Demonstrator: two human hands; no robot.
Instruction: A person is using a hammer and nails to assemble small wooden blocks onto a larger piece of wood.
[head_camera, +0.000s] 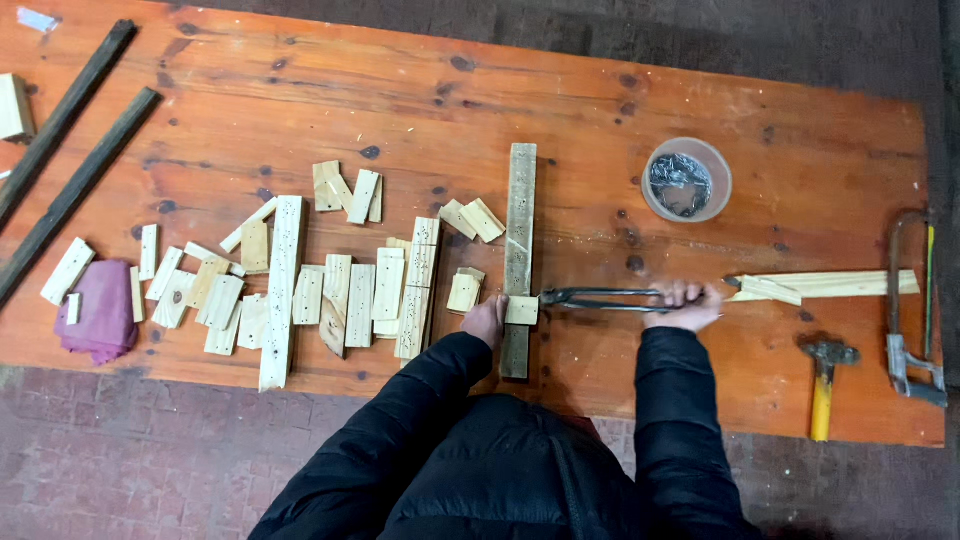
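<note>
Pincers (600, 297) are lying almost level across the front part of the orange-brown wooden table (600, 120), their head meeting a small pale wood block (521, 310) that is sitting on top of a long upright plank (519, 250). The right hand (683, 307) is wrapping tightly around the far ends of the pincer handles, fingers curled over them. The left hand (487, 320) is pressing against the left edge of the small block, though from here I cannot quite tell whether its fingers are gripping the block or just bracing it. Both arms are wearing black padded sleeves. Just left of the plank, many short pale offcuts (350, 290) are lying scattered and side by side, with one longer pale strip (282, 290) standing out among them. Further left a purple cloth (100, 310) is resting near the table edge, and two dark long rods (70, 150) are slanting across the corner. Behind the right hand a clear round tub of nails (686, 180) is sitting. To the right, splintered pale slats (820, 286) are pointing toward the hand, a yellow-handled hammer (823, 385) is lying near the front edge, and a hacksaw (912, 310) is resting at the far right.
</note>
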